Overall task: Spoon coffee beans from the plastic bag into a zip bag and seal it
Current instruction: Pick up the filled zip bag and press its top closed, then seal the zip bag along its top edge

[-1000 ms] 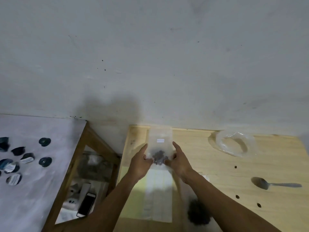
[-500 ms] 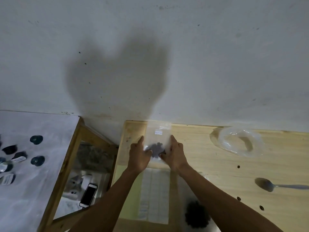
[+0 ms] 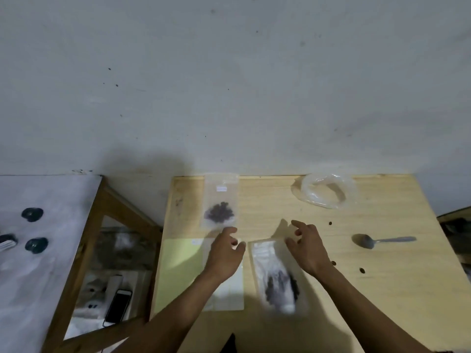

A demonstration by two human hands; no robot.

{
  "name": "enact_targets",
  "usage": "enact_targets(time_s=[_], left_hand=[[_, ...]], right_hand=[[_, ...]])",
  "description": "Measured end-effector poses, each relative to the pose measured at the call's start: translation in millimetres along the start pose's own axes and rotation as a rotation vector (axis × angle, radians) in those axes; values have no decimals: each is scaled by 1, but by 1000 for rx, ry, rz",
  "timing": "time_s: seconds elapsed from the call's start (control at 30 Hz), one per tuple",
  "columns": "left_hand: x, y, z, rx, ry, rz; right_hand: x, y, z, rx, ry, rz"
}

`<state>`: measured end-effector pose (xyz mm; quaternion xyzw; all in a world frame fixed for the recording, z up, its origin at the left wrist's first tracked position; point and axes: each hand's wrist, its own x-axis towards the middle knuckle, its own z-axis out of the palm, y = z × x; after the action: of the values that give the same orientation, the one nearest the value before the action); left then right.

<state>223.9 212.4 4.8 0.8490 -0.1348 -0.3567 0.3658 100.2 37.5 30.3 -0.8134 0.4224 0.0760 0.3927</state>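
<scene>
A clear zip bag (image 3: 221,200) with a dark clump of coffee beans lies flat near the table's far left edge, touched by neither hand. My left hand (image 3: 225,250) hovers just below it with loosely curled fingers and holds nothing. My right hand (image 3: 307,244) is beside the top of a second clear bag (image 3: 276,276) that holds dark beans; whether its fingers touch that bag is unclear through blur. A metal spoon (image 3: 377,241) lies on the right. A rolled-down plastic bag (image 3: 325,191) sits at the back.
The wooden table (image 3: 382,289) carries a few stray beans (image 3: 330,222) and a pale green and white sheet (image 3: 178,271) under my left arm. To the left is a glass-topped cabinet with a phone (image 3: 118,305) inside and a white surface with dark round items (image 3: 31,214).
Both hands let go of the filled zip bag, which now lies flat at the back left. They pulled back toward me, the right one to the second bag.
</scene>
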Motion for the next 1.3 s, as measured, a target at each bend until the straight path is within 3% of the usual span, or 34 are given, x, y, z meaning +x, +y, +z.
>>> enact_targets(time_s=[0.13, 0.23, 0.37, 0.6, 1.07, 1.2, 1.3], left_hand=[[-25, -3, 22, 26, -156, -36], [-36, -3, 30, 43, -187, -40], [-49, -3, 37, 41, -186, -39], [-63, -2, 34, -62, -49, 20], [-77, -31, -53, -550, 204, -26], [-89, -55, -87, -583, 337, -38], [-99, -72, -115, -705, 435, -53]], right_hand=[[-27, 24, 8, -39, -33, 67], [-39, 37, 21, -64, -41, 79], [-53, 40, 29, -43, -9, 52], [-70, 33, 33, 169, 232, 39], [-70, -62, 70, 724, -75, -48], [-71, -89, 92, 723, -167, -117], [-69, -86, 111, 502, -188, -279]])
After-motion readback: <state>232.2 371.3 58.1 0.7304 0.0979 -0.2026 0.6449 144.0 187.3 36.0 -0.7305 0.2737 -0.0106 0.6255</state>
